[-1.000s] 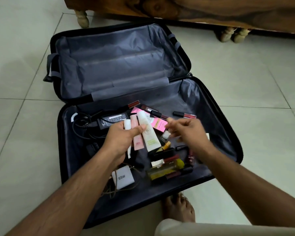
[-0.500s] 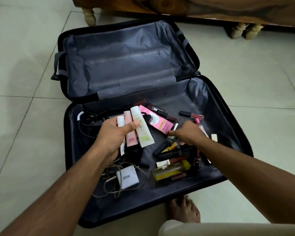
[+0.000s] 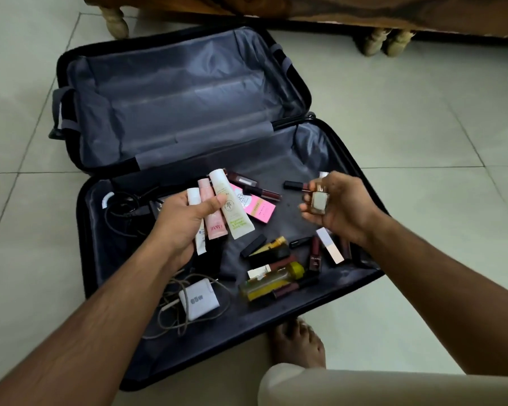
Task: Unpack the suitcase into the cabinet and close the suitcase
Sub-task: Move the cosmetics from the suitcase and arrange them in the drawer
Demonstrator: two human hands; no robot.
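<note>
- While the left hand (image 3: 185,221) kept gripping three tubes (image 3: 217,212) at mid-frame, the right hand (image 3: 335,209) had risen, fingers curled round a small bottle (image 3: 318,202) just lifted from the clutter.
- Suitcase (image 3: 361,177) lay open on the floor, many cosmetics and a charger (image 3: 198,300) inside; unpacking looked far from finished.

Far half of the open black suitcase (image 3: 71,68) is bare grey lining, easy reach. Near half's crowded: loose lipsticks and a yellow bottle (image 3: 272,281) on the right, white charger brick (image 3: 199,300) with tangled cables on the left
</note>
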